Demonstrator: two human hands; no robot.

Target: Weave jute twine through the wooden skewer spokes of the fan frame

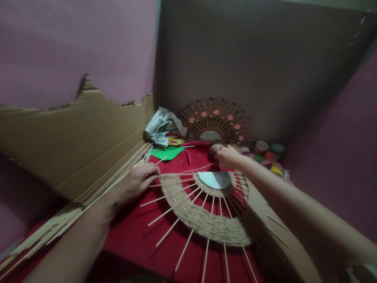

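1. Broadly, the scene is closed in by a pink wall (pixel 73 47) at the left and a dark grey panel (pixel 235 51) at the back.
2. A torn-edged sheet of cardboard (pixel 88 141) is stood along the left side.
3. The table (pixel 129 236) is covered in red.
4. On it, at the centre, a half-round woven fan (pixel 196 216) is laid with its straight side toward the back. A wide band and a small inner band are woven across thin sticks that are spread outward, and a pale blue half-circle (pixel 214 180) is set in the middle.
5. Long loose sticks (pixel 53 232) are bundled beside the cardboard.
6. Behind, a brown fan (pixel 224 116), decorated with pink flowers, is propped upright against the grey panel.
7. A crumpled pale cloth (pixel 165 125) is left beside it, and small tubs (pixel 261 146) are grouped at the right.
8. The left hand (pixel 144 177) is held at the back left corner of the woven fan, its grip closed on the end of the wide band.
9. A green sheet (pixel 168 153) is seen just behind that hand.
10. By the right hand (pixel 229 157), the ball of twine (pixel 216 149) is grasped, with the grip curled shut.
11. Lastly, a thin strand (pixel 197 169) is stretched between ball and band.
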